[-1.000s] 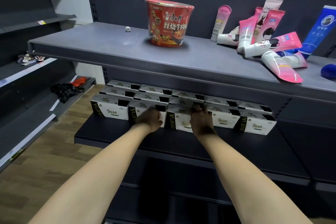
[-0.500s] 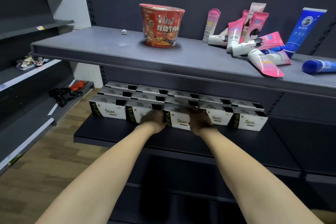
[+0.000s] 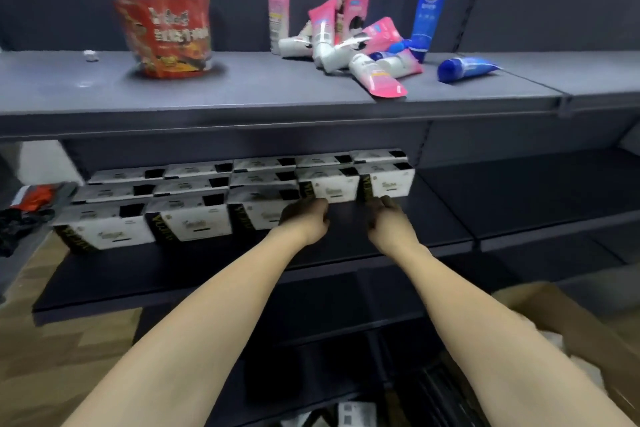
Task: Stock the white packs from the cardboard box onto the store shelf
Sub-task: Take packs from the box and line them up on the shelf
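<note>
Stocking looks well along, judging by the lower store shelf (image 3: pixel 346 246), where white packs (image 3: pixel 194 224) already stand in tidy rows from near its left end toward the middle. Three rows deep can be made out on the left; on the right the front row is missing, so the frontmost packs there sit further back, leaving bare shelf toward the front edge. The left hand (image 3: pixel 304 220) rests at the front of a pack near the middle of the front row, fingers curled and touching it, though whether they grip it or merely nudge it cannot be told. The right hand (image 3: pixel 388 218) sits just below the rightmost pack (image 3: pixel 388 184), fingers loosely bent and holding nothing that shows. Probably this is squaring-up of packs just placed. What remains is hard to gauge: the cardboard box (image 3: pixel 568 319) is only partly in view at the lower right, with something pale inside, blurred, so the count left is unknown. Room remains on the shelf's right side. On the upper shelf (image 3: pixel 242 94) stand a red noodle cup (image 3: pixel 162 31) and a heap of tubes (image 3: pixel 360 42), not part of this job.
</note>
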Tool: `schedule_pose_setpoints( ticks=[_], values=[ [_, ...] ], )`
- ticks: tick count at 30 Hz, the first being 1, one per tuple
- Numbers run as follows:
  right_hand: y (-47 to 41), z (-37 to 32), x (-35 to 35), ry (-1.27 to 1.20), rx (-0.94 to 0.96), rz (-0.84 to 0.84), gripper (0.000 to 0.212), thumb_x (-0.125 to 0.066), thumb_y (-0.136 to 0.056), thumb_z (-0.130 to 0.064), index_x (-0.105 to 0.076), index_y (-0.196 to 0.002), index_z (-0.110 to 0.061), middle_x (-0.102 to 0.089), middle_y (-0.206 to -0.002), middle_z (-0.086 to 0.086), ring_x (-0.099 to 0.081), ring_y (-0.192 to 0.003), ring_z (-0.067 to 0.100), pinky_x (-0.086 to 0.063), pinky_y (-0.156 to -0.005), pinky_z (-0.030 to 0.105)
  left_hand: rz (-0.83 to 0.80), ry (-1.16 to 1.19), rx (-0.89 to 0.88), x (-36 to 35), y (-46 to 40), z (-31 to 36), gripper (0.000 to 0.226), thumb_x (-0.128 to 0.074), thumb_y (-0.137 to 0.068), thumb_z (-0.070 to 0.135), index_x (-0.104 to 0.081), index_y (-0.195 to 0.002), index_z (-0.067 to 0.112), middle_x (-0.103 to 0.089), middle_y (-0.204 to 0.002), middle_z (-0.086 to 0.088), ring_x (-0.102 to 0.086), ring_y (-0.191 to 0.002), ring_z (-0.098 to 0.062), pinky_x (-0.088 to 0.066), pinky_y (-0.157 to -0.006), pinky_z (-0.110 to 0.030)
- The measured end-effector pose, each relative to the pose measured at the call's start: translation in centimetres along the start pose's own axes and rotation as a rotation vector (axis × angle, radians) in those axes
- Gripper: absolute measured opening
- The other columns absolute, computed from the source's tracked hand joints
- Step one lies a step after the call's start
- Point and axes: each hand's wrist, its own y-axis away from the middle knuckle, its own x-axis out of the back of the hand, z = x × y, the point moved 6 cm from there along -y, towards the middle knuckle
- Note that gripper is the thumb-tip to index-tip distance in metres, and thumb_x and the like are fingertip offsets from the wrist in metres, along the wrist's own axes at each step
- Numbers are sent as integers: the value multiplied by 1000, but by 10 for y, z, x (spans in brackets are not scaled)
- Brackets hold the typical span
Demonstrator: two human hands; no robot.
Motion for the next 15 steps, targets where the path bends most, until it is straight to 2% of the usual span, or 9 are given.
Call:
schedule_pose_setpoints(
  ticks=[3,5,8,11,15],
  values=[
    [26,51,12,33,-106,43,51,-56,-93,-16,-46,-140,-3,-47,-137,19,-44,-125,38,-46,-92,42,-65,46,-168,-19,-9,56,10,-49,-101,23,-51,-109,19,-52,-104,-2,-50,-85,-19,-39,-68,-30],
    [47,86,18,30,-158,84,47,-57,-93,-18,-48,-137,-4,-51,-129,17,-48,-118,36,-46,-91,41,-89,66,-251,-32,-15,91,4,-49,-100,21,-50,-103,18,-49,-97,0,-50,-84,-19,-41,-67,-31],
    [80,137,23,-2,-259,113,40,-56,-93,-19,-52,-131,-8,-52,-122,12,-49,-114,31,-48,-89,40,-92,34,-325,-51,-24,139,12,-52,-98,24,-56,-100,12,-54,-95,-3,-55,-82,-22,-49,-67,-35],
    [111,184,24,-13,-377,115,38,-56,-95,-23,-50,-130,-10,-50,-122,9,-49,-113,28,-49,-88,39,-117,-27,-418,-76,-30,185,13,-53,-97,26,-57,-100,15,-59,-94,-3,-57,-80,-23,-52,-66,-36],
    [150,239,20,-43,-511,120,37,-57,-93,-19,-51,-129,-11,-51,-123,8,-48,-117,27,-46,-92,37,-192,-48,-525,-116,-34,242,10,-53,-97,25,-55,-103,17,-62,-96,0,-59,-81,-22,-52,-67,-37]
  ],
)
